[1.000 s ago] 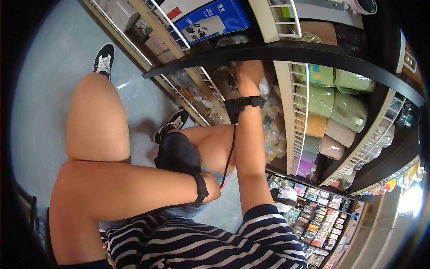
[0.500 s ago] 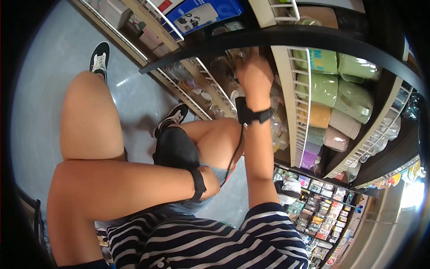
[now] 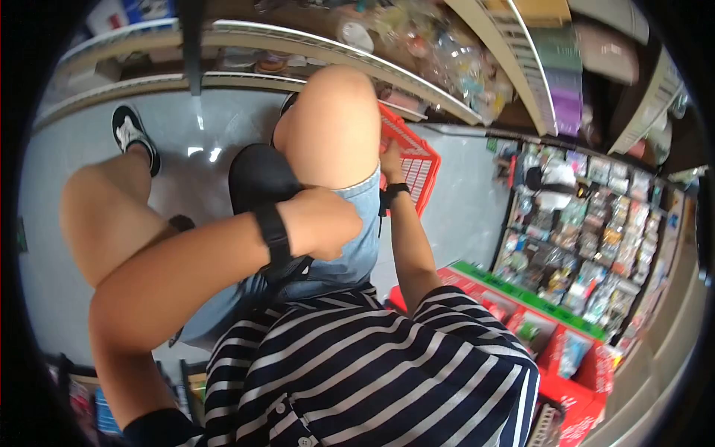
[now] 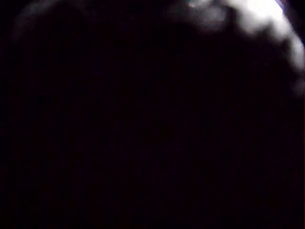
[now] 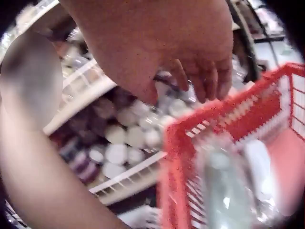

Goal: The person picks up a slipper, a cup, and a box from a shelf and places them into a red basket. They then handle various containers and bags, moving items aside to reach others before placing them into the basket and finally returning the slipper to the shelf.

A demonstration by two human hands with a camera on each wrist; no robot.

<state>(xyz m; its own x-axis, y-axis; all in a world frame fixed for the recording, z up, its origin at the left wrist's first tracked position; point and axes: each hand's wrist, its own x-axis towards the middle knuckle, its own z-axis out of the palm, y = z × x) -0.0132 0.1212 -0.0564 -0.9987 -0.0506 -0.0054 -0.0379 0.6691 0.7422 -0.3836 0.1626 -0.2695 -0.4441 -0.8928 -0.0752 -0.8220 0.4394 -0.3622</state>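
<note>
My right hand (image 3: 391, 160) is at a red shopping basket (image 3: 408, 153) beside my bent knee. In the right wrist view, the fingers of this hand (image 5: 176, 52) hang loosely bent, fingertips right at the near rim of the basket (image 5: 174, 143), with nothing held. Inside the basket are a pale green bottle-like item (image 5: 224, 191) in clear wrap and a white item (image 5: 259, 167). My left hand (image 3: 320, 220) rests over the denim shorts (image 3: 350, 242), loosely curled, its fingertips hidden. The left wrist view is almost wholly dark.
Shelves with white wire fronts (image 3: 350, 48) run along the far side, holding wrapped goods (image 3: 439, 52). A black rounded object (image 3: 257, 179) is between my legs. At the right stand a red display bin (image 3: 573, 365) and a wall of small packaged goods (image 3: 588, 231).
My right hand has come out of the shelf and down to the red basket, now in view. My left hand has moved up over the shorts. The head view has swung right.
</note>
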